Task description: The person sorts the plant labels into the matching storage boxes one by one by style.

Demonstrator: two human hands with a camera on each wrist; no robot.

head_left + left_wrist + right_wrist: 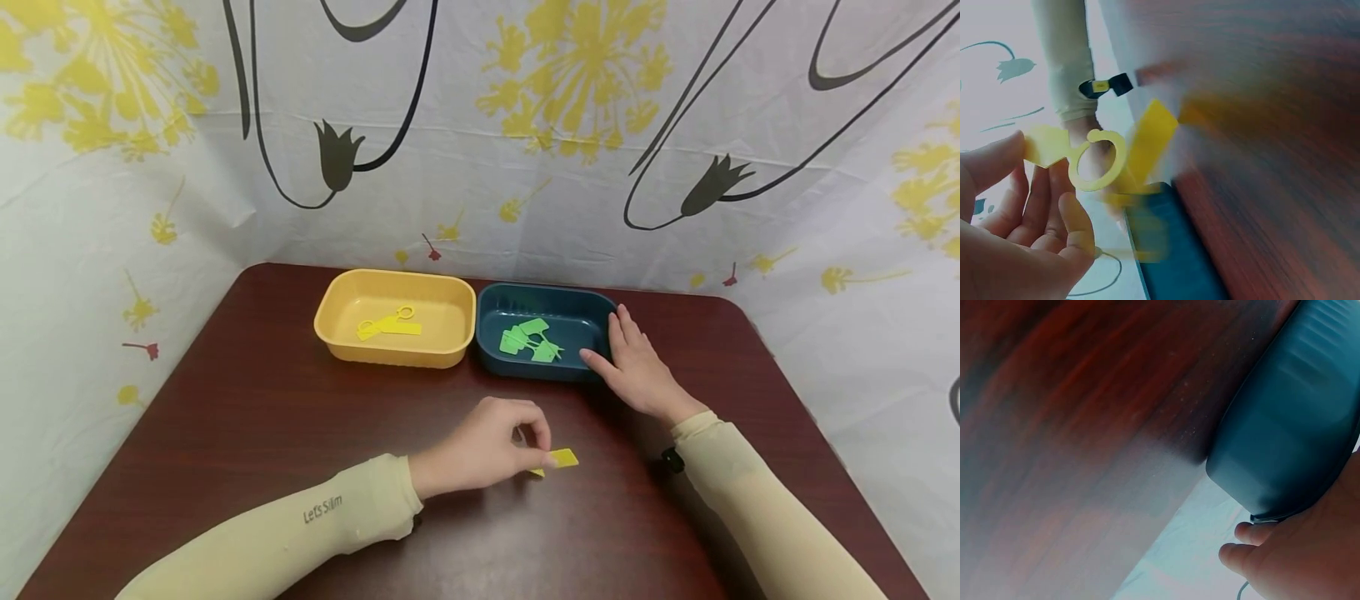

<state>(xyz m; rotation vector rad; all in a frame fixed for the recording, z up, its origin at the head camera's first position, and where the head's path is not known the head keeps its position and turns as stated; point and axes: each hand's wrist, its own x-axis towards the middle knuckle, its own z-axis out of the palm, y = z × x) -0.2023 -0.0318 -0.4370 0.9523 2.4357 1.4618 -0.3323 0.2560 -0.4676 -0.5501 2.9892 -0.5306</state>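
Observation:
My left hand [487, 446] is over the table in front of the bins, its thumb and fingers pinching a flat yellow plastic tag [1047, 145] with an open ring at its end. Right beyond it is another yellow piece [1152, 134], with blurred yellow parts below. My right hand [641, 375] rests on the right end of the dark blue bin [555, 367], fingers extended along the outer side and thumb over the front rim. Several green tags [534, 327] with thin tails lie inside this bin.
A yellow-orange bin [393, 357] stands directly left of the blue one, with yellow ring tags [401, 328] inside. The dark reddish-brown table [300, 442] has rounded far corners. A white cloth [465, 150] with a flower print hangs behind and at both sides.

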